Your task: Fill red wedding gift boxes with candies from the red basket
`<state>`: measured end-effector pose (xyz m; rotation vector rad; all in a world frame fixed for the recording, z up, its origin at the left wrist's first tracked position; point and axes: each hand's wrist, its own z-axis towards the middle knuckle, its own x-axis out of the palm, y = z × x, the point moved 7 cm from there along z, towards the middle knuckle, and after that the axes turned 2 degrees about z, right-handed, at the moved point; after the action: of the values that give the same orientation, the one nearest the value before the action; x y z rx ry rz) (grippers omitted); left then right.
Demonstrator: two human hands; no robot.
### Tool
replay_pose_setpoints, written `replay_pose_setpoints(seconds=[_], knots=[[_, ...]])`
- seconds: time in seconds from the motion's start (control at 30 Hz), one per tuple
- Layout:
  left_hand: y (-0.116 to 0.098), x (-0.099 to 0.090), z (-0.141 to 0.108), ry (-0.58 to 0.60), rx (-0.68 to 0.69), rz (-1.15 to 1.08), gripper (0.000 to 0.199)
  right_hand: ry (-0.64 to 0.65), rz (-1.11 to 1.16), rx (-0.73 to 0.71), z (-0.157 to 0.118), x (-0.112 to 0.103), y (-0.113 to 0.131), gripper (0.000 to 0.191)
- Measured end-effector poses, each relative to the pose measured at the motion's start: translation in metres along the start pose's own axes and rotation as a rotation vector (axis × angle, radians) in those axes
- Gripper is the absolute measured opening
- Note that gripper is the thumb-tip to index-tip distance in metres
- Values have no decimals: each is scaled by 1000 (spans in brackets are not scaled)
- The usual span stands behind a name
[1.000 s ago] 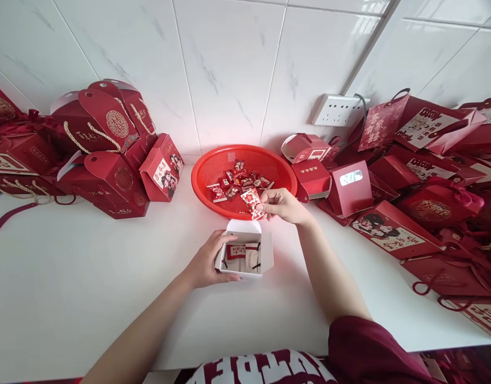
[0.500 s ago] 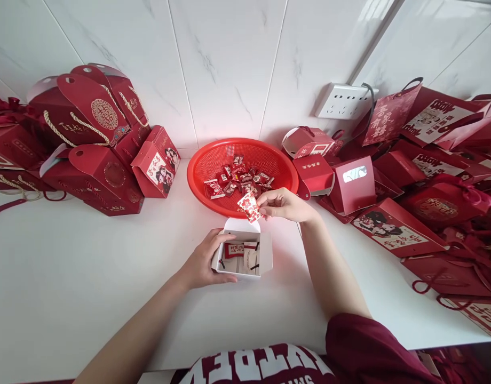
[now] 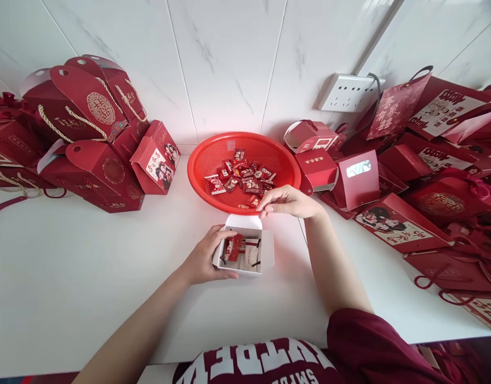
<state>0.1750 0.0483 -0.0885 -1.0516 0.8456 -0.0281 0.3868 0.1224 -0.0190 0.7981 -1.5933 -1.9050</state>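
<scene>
Left hand: one, the left hand [image 3: 205,257] is wrapped round a box, fingers at its left rim, thumb along the near wall
Right hand: one, the right hand [image 3: 290,202] hangs loosely bent above the table, thumb beneath the forefinger, in a slack curl, fingertips near the box's far flap
White box: one white box [image 3: 247,272], in the left hand's grasp and nearer the body than the right hand, with two flaps visible, one far, one right
In the box: one red-and-white packet [image 3: 234,247] just beside the left fingertips; one cream packet [image 3: 252,254] farther right of them; between, part of one more red piece, mostly covered
Basket: one red basket [image 3: 214,156], just beyond the right hand
Sweets: more than ten wrapped sweets [image 3: 245,178] in the basket, beyond the right fingertips, overlapping too much for an exact count
Red cartons, left: at least five red cartons [image 3: 85,104], beyond and left of the left hand, one of them showing a printed couple
Red cartons, right: more than eight piled cartons [image 3: 397,224], right of the right hand
Socket panel: one white socket panel [image 3: 349,92] on the wall, beyond and right of the right hand
</scene>
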Motion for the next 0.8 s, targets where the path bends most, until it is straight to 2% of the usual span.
replay_pose_setpoints(seconds=[0.1, 0.27, 0.33, 0.4, 0.47, 0.53, 0.6, 0.63, 0.7, 0.8], knots=[[-2, 1, -1, -1, -8, -3, 91, -76, 15, -36, 3, 2, 1, 19], [-15, -3, -4, -5, 40, 49, 98, -357, -11, -135, -7, 8, 16, 17], [-25, -10, -5, -45, 110, 23, 97, -428, -103, -147, -18, 15, 21, 17], [-29, -20, -5, -127, 115, -41, 86, -479, -211, -126, -30, 23, 21, 16], [-24, -31, -8, -274, -24, -106, 69, -545, -267, -94, -44, 29, 15, 15], [-11, -39, -18, -440, -253, -203, 56, -624, -268, -71, -59, 34, 6, 17], [-2, -35, -32, -532, -441, -336, 53, -682, -237, -50, -72, 41, -6, 22], [0, -29, -38, -537, -482, -405, 55, -691, -203, -33, -77, 45, -13, 27], [-5, -15, -46, -497, -460, -512, 60, -665, -99, 11, -83, 55, -27, 37], [-26, 4, -50, -428, -305, -539, 64, -585, 68, 21, -86, 70, -40, 47]])
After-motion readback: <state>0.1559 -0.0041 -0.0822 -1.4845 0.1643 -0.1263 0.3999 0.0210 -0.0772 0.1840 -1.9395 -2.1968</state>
